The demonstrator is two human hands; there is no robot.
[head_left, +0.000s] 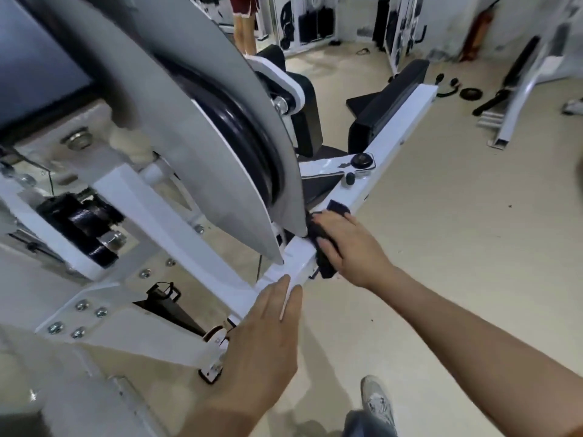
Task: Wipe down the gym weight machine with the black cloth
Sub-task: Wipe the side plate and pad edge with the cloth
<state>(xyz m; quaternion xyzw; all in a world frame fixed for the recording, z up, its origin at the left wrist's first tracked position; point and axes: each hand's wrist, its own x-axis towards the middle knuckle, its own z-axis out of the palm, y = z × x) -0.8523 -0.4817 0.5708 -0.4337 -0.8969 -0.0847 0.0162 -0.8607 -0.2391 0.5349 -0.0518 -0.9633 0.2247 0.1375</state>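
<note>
The white gym weight machine (176, 228) fills the left and middle of the head view, with a grey cam cover and a black wheel. One white frame bar (397, 130) runs from the lower middle up to the right. My right hand (350, 247) presses the black cloth (321, 247) against this bar, just below the cam cover's tip. The cloth wraps over the bar's edge and is partly hidden under my fingers. My left hand (268, 335) rests with straight fingers on the lower end of the same bar.
Black seat pads (388, 99) sit along the bar's far end. Loose handles, a weight plate (470, 93) and metal bars (504, 89) lie on the beige floor at the right. A person's legs (244, 29) stand at the back. My shoe (377, 402) is at the bottom.
</note>
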